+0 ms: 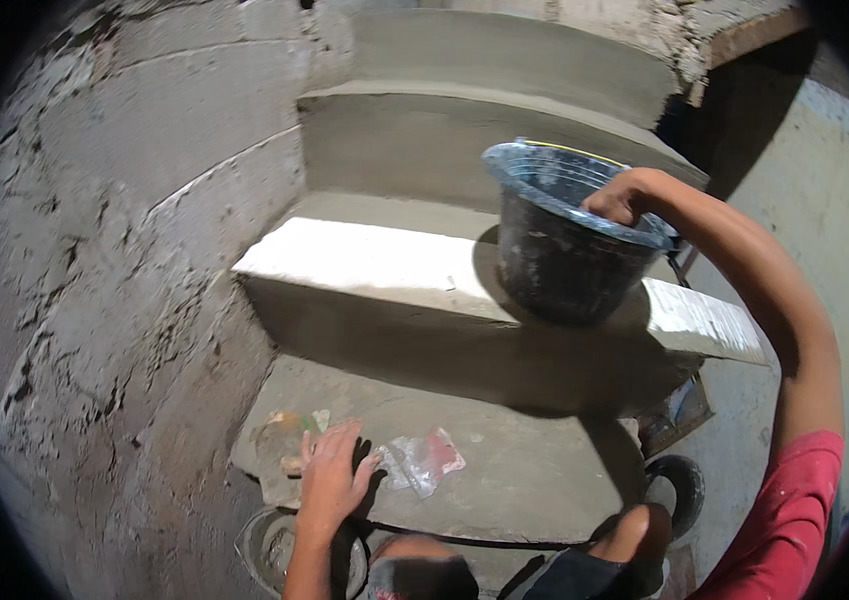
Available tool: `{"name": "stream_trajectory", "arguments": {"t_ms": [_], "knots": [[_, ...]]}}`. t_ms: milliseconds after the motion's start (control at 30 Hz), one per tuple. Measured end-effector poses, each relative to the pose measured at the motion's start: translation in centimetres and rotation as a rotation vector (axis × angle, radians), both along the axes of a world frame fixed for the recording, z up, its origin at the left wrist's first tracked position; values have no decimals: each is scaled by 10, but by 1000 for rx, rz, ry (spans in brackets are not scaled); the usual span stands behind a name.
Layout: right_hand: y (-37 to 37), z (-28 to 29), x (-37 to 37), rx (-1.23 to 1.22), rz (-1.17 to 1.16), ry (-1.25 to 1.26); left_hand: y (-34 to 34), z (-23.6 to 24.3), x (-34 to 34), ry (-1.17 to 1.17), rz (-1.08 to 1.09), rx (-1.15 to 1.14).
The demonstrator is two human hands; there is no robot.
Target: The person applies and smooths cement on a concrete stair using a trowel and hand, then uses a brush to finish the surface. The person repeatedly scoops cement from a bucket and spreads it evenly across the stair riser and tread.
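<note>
My left hand (335, 468) is low over a concrete step with its fingers spread, beside a crumpled clear plastic wrapper (425, 460) with a reddish patch. Small orange and green scraps (290, 428) lie just past its fingertips. A black bucket (570, 255) with a pale, mortar-stained rim and a yellow handle stands on the sunlit step above. My right hand (623, 197) reaches over its right side into the mouth, fingers curled. The rim and the hand itself hide the fingertips, so anything they hold is out of sight.
Smooth grey concrete steps (395, 140) climb away from me. A rough, partly plastered block wall (125, 220) borders them on the left. By my left forearm sits a round basin (263, 550); at lower right is a dark round container (687, 495). A pale wall (815, 200) rises on the right.
</note>
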State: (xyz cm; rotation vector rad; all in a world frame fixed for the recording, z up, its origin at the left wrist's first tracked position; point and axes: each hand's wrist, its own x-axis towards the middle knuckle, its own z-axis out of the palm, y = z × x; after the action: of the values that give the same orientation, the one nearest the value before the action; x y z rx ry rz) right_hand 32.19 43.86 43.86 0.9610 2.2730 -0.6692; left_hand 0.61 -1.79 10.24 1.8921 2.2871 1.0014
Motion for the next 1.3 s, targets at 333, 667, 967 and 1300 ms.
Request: {"name": "stream_trajectory", "arguments": {"t_ms": [333,667,967,1300], "knots": [[-61,13,-11,467,-67,217,-12,-9,-18,-42,41,-34],[-124,104,42,888,-129,421,-15,-6,-20,-54,44,1],[-116,94,96,652,-457,1223,-6,-1,-5,-72,-8,61],[-111,49,112,481,-668,1664,0,14,0,-19,0,68]]}}
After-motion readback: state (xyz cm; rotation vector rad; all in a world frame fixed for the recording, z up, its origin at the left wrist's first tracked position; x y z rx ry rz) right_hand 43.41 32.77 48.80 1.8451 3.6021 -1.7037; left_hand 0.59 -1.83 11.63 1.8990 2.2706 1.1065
